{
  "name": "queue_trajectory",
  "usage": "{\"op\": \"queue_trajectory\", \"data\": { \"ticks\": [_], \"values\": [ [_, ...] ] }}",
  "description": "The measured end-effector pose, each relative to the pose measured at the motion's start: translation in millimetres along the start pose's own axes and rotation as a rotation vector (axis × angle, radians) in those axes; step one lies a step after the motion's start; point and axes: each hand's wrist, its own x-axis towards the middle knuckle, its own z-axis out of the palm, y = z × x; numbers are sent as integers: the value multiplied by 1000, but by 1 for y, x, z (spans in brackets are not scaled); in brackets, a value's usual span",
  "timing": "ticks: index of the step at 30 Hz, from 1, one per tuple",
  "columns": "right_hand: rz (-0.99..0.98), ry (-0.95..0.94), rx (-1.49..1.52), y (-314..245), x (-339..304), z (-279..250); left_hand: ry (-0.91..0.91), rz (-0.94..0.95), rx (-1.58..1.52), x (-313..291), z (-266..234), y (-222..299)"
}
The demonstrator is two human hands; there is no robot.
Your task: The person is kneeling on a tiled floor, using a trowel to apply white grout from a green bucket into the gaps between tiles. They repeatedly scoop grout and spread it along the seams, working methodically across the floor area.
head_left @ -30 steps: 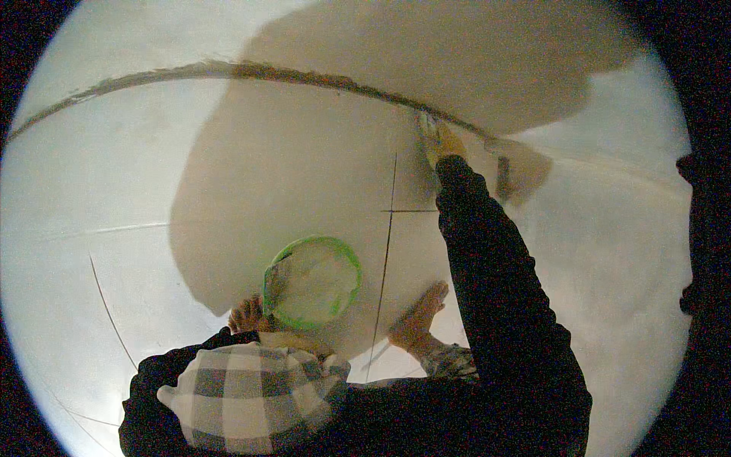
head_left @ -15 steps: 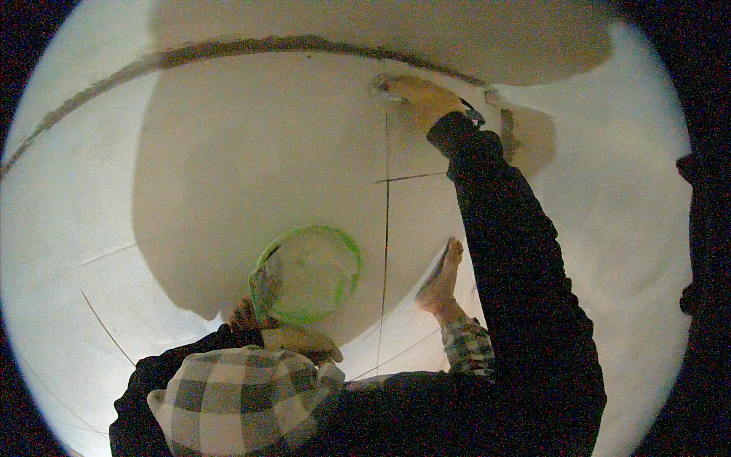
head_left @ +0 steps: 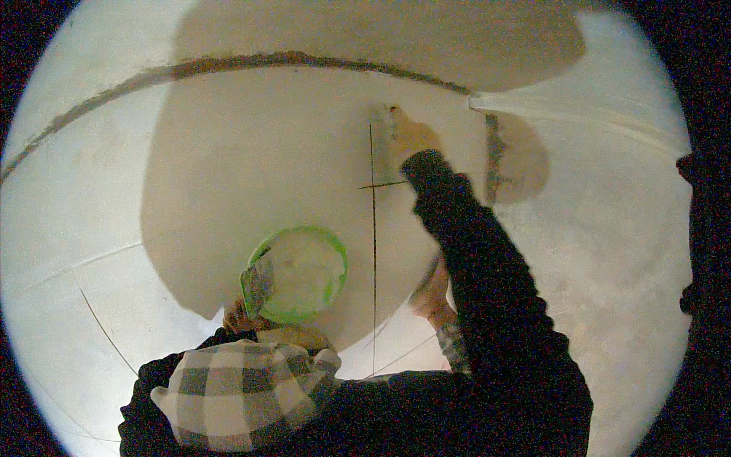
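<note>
My right hand [head_left: 418, 137] is stretched out over the pale tiles, closed round a flat, pale tool [head_left: 386, 156]. The tool lies against the tile surface beside a dark tile joint [head_left: 374, 251]; blur hides its exact kind. Close to my body stands a round tub [head_left: 344, 263] with a green rim and pale matter inside. My left hand [head_left: 237, 314] is closed at the tub's left rim, its fingers partly hidden. A greyish flat piece [head_left: 260, 283] leans inside the tub on that side.
My bent knee in checked trousers [head_left: 236, 392] is at the lower left, and my bare foot [head_left: 434, 293] sits under the right forearm. A dark, rough strip [head_left: 289, 61] runs along the far edge of the tiles. A short dark strip [head_left: 492, 156] lies to the right.
My right hand has come nearer to me with the flat tool, which now lies along the tile joint. The left hand stays at the tub. The view has shifted slightly.
</note>
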Motion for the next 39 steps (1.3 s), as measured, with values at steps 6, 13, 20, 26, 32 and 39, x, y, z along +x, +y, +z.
{"op": "queue_trajectory", "data": {
  "ticks": [6, 13, 20, 26, 32, 39],
  "values": [
    [-259, 271, -243, -44, -75, 62, 0, 4, 7, -2, -3, -1],
    [128, 72, -213, 98, -1, 6, 8, 40, 4, -2, -10, -5],
    [333, -12, -215, 81, 78, 11, -2, 26, 4, -6, -22, 1],
    [324, 32, -245, 8, 73, 2, -16, 17, -17, -10, -27, -1],
    [150, 35, -250, -30, 55, -2, -48, 11, -22, -14, -28, 0],
    [-277, -201, -159, -65, -42, -50, -57, 8, 13, -21, -17, 7]
  ]
}}
